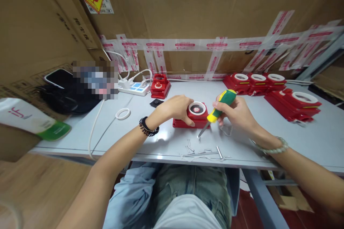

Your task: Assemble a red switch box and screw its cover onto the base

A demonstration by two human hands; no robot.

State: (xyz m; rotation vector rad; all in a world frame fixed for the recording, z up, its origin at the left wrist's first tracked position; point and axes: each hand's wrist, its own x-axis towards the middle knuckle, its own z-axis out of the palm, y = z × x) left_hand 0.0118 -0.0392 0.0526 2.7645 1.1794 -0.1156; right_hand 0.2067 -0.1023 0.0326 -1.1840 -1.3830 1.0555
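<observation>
My left hand [178, 109] is closed around the left side of a red box [200, 120] with a white ring and dark round window on top. A green and yellow screwdriver [222, 104] is gripped in my right hand [235, 112], its shaft slanting down to the left. At its tip, just in front of the box, is a small screw [199, 137]; whether the tip touches it I cannot tell. Several loose screws [190, 148] lie near the table's front edge, beside a metal T-shaped tool [219, 152].
Several more red boxes [294, 103] stand at the right. At the back are a smaller red unit [160, 86] and a white power strip [135, 87] with cables. A white ring [123, 113] and a black piece [156, 103] lie left. A white-green tube [34, 120] is far left.
</observation>
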